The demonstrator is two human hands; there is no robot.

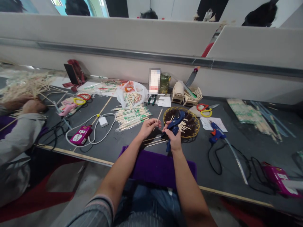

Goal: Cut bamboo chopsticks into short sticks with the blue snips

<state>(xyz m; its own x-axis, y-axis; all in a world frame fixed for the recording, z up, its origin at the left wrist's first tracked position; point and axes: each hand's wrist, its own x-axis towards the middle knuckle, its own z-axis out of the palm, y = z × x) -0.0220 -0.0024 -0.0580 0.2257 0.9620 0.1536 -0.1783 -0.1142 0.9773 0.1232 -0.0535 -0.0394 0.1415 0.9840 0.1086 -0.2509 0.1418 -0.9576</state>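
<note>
Near the bench's (113,143) front edge, left hand (148,126) pinches 1 stick (159,116), right hand (175,141) clasps the cutter (174,123); a cut would need it seated squarely.

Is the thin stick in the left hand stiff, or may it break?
The stick looks straight in the left hand, so probably stiff, but thin enough to snap; the cutter in the right hand should cut it easily. Likely light: a pinch holds it. It could roll if round; that is unclear.
</note>
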